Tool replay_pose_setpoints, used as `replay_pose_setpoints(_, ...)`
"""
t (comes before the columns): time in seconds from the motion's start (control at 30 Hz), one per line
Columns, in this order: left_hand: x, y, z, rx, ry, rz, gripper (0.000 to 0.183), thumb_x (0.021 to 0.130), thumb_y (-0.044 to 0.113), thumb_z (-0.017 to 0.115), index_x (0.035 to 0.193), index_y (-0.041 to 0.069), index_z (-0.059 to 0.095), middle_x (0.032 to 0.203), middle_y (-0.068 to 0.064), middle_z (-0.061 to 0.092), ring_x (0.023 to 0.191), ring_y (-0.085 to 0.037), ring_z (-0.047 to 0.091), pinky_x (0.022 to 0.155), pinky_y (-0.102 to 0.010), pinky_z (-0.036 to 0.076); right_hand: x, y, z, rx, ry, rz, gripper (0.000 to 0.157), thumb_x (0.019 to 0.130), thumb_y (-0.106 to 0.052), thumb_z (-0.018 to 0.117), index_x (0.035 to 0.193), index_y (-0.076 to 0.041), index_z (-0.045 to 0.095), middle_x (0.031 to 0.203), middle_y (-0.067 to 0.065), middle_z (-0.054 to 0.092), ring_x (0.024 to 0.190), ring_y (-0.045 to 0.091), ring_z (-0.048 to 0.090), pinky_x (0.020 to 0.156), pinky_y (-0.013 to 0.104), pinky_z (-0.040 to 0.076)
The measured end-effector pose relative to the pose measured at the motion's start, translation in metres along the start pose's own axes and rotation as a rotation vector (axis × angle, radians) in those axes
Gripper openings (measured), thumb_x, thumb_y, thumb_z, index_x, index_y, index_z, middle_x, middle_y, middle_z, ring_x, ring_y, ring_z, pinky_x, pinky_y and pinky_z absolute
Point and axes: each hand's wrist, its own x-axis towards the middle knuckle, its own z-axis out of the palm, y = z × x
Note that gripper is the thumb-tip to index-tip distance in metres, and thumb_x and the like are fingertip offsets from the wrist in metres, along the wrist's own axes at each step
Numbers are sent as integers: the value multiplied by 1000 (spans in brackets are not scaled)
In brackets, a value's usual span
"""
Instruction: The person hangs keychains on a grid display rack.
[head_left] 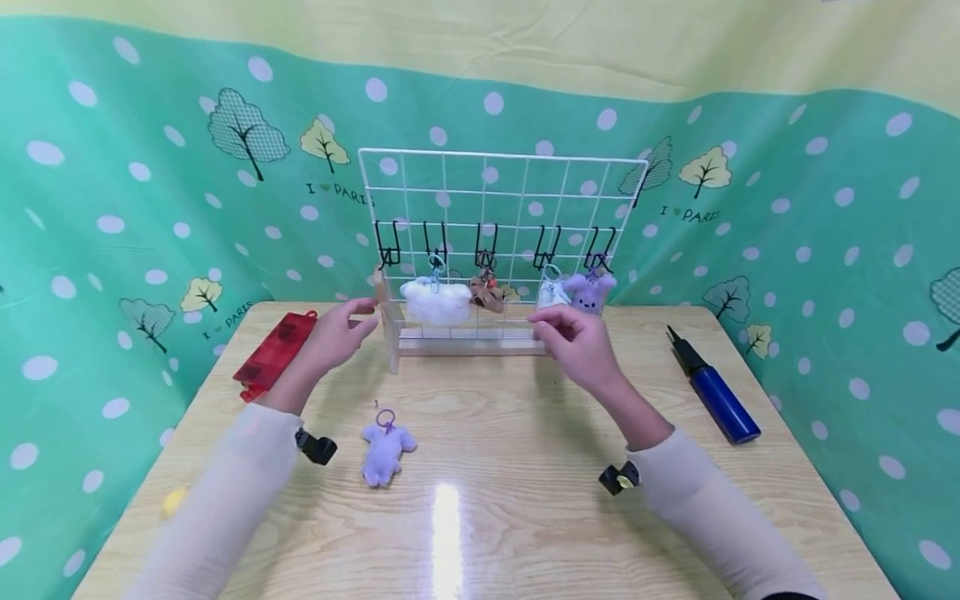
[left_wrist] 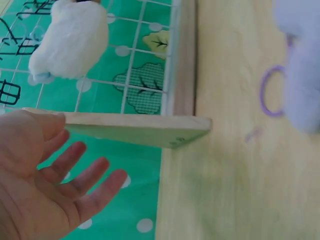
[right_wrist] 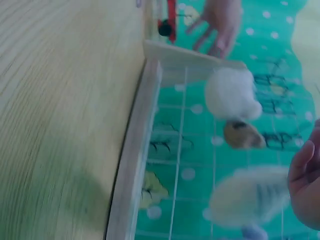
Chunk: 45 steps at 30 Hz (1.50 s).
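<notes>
My left hand (head_left: 341, 333) is beside the left wooden side panel (left_wrist: 130, 122) of a white wire grid rack (head_left: 517, 192). Its fingers are spread, and the thumb overlaps the panel's edge in the left wrist view. At the rack's right part, my right hand (head_left: 577, 342) has loosely bent fingers with nothing visible in them. Just behind it hangs a pale blue-and-white keychain (head_left: 552, 290), blurred in the right wrist view. Also on the black hooks hang a fluffy white plush (head_left: 437, 302), a brown plush keychain (head_left: 487, 293) and a purple plush (head_left: 588, 292).
A lavender plush keychain (head_left: 386, 450) with a purple ring lies on the table in front of the rack. At left are a red, candy-shaped package (head_left: 276, 354) and a yellow object (head_left: 175, 502). A blue hand pump (head_left: 720, 396) lies at right. Green dotted cloth (head_left: 90, 250) surrounds the table.
</notes>
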Motion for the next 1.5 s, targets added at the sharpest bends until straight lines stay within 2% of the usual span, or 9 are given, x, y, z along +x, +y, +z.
replay_pose_setpoints(0.33,-40,-21,8,236,-142,85,36,105,19,57,138,7,64,135,-20,66,120,-39,64,97,-55,56,16,8,-55,53,271,-15,20,99,-10,65,107,9,69,70,-7,63,56,8,54,48,18,48)
replay_pose_setpoints(0.47,-48,-27,19,300,-191,134,30,101,14,61,129,6,69,115,-16,74,107,-31,68,93,-52,57,30,14,-79,76,427,-21,16,99,-12,66,106,2,73,70,-4,62,53,8,52,46,17,45)
replay_pose_setpoints(0.6,-53,-34,30,305,-233,149,26,97,13,65,121,7,74,102,-7,76,94,-19,67,85,-42,58,40,21,-99,46,504,96,15,101,-19,64,109,-11,74,79,-4,61,62,11,53,52,16,48)
replay_pose_setpoints(0.73,-60,-38,37,288,-259,131,26,94,13,68,119,9,75,96,-3,75,88,-14,65,80,-37,56,47,29,-108,-55,429,228,22,103,-22,60,122,-14,69,95,-4,61,79,11,58,65,15,55)
replay_pose_setpoints(0.93,-67,-43,43,267,-261,90,28,95,15,70,122,11,73,97,-1,73,89,-13,63,82,-37,56,55,44,-113,-277,120,302,44,104,-19,58,148,-21,52,141,7,58,115,23,59,84,24,57)
replay_pose_setpoints(1.07,-68,-45,47,257,-250,108,28,93,15,73,121,11,74,94,0,71,86,-12,60,78,-33,53,57,54,-114,-349,-40,316,54,105,-19,57,156,-22,42,155,11,49,127,32,55,91,35,57)
replay_pose_setpoints(1.17,-67,-46,49,266,-243,127,29,92,14,74,120,10,74,91,1,71,84,-11,59,76,-30,51,58,59,-114,-342,-75,318,56,105,-17,57,157,-18,40,154,16,48,122,34,57,88,33,59)
replay_pose_setpoints(1.33,-66,-46,51,278,-245,133,27,91,14,75,118,12,76,90,2,70,82,-11,57,74,-28,50,59,65,-114,-334,-51,321,54,105,-17,57,156,-17,42,151,17,52,113,31,60,77,21,58)
replay_pose_setpoints(1.5,-66,-47,52,272,-238,141,23,90,15,77,113,12,77,86,2,67,80,-11,54,71,-27,47,60,69,-113,-311,-43,327,53,105,-22,57,156,-19,42,153,15,51,115,30,61,78,21,59)
